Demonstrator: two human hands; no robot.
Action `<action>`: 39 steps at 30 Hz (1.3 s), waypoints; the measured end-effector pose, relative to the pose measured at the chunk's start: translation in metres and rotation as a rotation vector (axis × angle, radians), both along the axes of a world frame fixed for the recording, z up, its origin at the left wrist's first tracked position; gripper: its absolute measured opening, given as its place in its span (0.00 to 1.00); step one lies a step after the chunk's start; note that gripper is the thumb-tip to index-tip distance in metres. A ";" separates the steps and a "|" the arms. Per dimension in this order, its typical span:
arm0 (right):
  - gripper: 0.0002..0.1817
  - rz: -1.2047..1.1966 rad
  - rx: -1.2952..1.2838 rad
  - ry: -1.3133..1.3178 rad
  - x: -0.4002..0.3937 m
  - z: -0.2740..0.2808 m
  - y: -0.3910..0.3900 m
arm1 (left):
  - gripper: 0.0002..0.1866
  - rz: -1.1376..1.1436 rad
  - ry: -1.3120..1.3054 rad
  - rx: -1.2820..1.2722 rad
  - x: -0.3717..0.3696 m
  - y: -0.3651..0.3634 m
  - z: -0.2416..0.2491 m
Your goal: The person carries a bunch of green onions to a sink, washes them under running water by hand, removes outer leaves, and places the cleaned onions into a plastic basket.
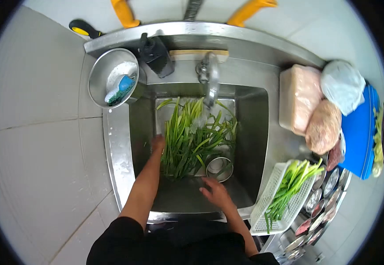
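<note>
Leafy greens (185, 145) lie across the middle of a steel sink (251, 137), with open room toward its right and near walls. My left hand (158, 143) is at their left edge; I cannot tell its fingers' grip. My right hand (217, 194), fingers parted, is just nearer, beside a round metal container (217, 167).

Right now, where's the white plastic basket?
In the head view, the white plastic basket stands at lower right, beside the metal sink, holding leafy greens.
</note>
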State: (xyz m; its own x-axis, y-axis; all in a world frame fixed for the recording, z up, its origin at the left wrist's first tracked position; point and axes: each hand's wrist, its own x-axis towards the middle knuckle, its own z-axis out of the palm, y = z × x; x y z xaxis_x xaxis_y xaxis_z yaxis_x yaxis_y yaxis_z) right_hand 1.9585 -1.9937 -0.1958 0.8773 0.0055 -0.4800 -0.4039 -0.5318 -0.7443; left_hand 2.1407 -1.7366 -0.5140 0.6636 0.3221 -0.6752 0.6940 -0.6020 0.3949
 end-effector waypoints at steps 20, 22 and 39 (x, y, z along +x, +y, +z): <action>0.26 0.063 -0.069 0.170 -0.001 -0.019 0.001 | 0.34 -0.048 0.005 -0.467 0.027 -0.068 0.090; 0.24 0.114 0.066 0.151 0.017 -0.030 0.001 | 0.28 -0.152 0.018 -0.561 0.038 -0.056 0.102; 0.12 -0.540 0.870 -0.376 0.193 0.032 -0.023 | 0.20 -0.174 -0.109 -1.242 0.069 -0.127 0.347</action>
State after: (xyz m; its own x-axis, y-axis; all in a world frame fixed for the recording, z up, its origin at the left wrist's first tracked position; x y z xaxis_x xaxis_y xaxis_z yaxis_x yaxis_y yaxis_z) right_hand 2.1510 -2.0166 -0.1638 0.9560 -0.2162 -0.1984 -0.0937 0.4159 -0.9046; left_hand 2.2099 -1.8635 -0.1669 0.7045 -0.5871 -0.3986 0.5714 0.1363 0.8092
